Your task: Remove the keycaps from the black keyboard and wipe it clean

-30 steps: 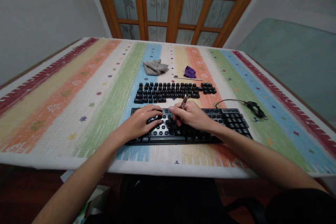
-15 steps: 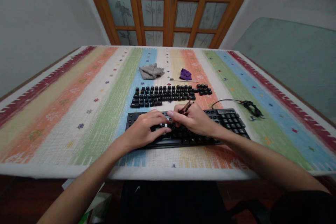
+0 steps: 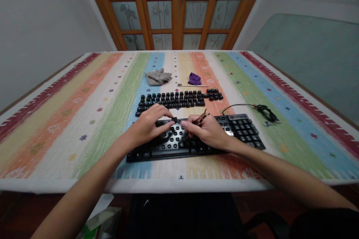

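Observation:
A black keyboard (image 3: 168, 152) lies along the near part of the table, with bare key stems showing in its middle and left and keycaps still on its right side. My left hand (image 3: 151, 123) is over its left half, pinching a small black keycap (image 3: 174, 120) between thumb and fingertips. Just right of it, my right hand (image 3: 206, 129) is closed around a slim dark brown tool (image 3: 201, 118), whose upper end sticks out above the fingers. Its lower end is hard to make out near the keys. Behind the keyboard, removed black keycaps (image 3: 175, 99) stand in rows.
A grey cloth (image 3: 157, 77) and a purple cloth (image 3: 194, 78) lie farther back, near a thin brush (image 3: 193, 85). The keyboard's coiled cable (image 3: 266, 113) rests to the right. A striped tablecloth (image 3: 92, 121) covers the table; wood-and-glass doors (image 3: 175, 15) stand beyond.
My left hand has moved away from my right hand, up and left, with a keycap now visible in its fingers. More bare stems show between the hands. The view has shifted slightly.

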Available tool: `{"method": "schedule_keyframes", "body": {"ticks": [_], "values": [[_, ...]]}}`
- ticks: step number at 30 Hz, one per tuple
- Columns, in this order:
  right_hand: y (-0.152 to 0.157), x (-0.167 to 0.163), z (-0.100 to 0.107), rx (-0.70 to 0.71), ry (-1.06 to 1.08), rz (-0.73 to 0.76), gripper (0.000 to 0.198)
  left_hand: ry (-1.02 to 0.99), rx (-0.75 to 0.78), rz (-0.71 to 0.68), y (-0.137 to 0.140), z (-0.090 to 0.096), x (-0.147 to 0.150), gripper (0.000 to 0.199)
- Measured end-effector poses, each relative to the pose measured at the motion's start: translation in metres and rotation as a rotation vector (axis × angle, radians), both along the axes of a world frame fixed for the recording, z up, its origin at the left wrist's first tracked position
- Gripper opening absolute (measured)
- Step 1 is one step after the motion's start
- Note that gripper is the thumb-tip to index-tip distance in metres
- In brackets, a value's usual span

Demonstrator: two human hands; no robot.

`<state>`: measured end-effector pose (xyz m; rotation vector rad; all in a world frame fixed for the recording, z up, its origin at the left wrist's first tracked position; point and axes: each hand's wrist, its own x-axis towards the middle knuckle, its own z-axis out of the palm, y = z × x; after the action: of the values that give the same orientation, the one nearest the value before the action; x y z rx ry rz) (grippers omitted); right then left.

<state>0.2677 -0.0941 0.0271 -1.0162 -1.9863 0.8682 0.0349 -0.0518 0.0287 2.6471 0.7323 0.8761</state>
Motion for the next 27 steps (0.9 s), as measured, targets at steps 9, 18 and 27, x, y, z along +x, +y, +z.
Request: {"method": "schedule_keyframes", "body": {"ticks": [9,18,27], "values": [[-0.014,-0.001,-0.003,-0.006,-0.103,0.060,0.038,0.252,0.187,0.079,0.054,-0.022,0.012,0.014],[-0.021,-0.001,-0.012,-0.044,-0.054,0.059,0.041,0.262,0.180,0.069,0.065,-0.035,0.018,0.018],[-0.018,-0.007,-0.008,0.026,-0.127,0.083,0.043,0.242,0.195,0.074,0.068,-0.038,0.017,0.018]]}}
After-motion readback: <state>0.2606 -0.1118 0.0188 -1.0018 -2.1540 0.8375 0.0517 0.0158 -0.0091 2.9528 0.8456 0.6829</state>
